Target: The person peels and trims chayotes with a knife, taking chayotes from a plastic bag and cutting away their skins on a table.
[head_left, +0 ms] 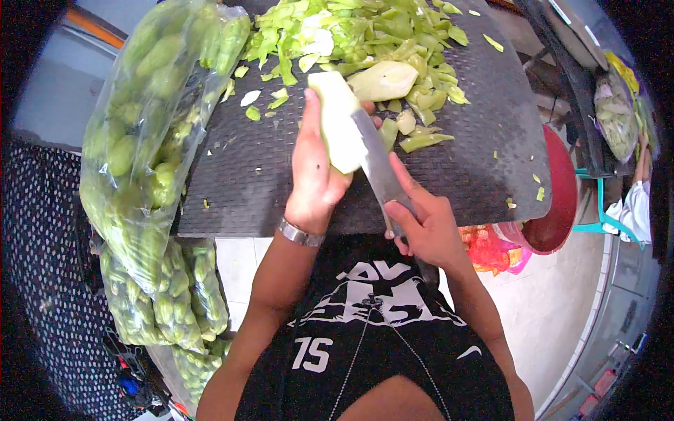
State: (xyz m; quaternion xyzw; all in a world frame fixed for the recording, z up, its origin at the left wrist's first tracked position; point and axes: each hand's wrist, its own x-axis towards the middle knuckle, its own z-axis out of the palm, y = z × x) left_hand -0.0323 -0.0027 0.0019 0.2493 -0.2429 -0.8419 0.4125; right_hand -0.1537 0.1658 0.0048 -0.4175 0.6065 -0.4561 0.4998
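Note:
My left hand (pixel 316 165) is wrapped around a peeled, pale green chayote (pixel 337 126), holding it tilted above the table. In my right hand (pixel 425 221) is a broad-bladed knife (pixel 379 158), gripped by its handle end. Its blade lies against the right side of the chayote. Just beyond, another peeled chayote (pixel 386 81) rests at the near edge of a heap of green peelings (pixel 351 31). Some fingers of my left hand are hidden behind the chayote and blade.
A dark textured table (pixel 239 182) spans the space ahead. Clear plastic bags of green chayotes (pixel 133 133) stand along its left side, with more bags (pixel 165 302) lower down. At right are a red tub (pixel 558 196), a teal stool (pixel 597 210) and a person's white sleeve (pixel 635 210).

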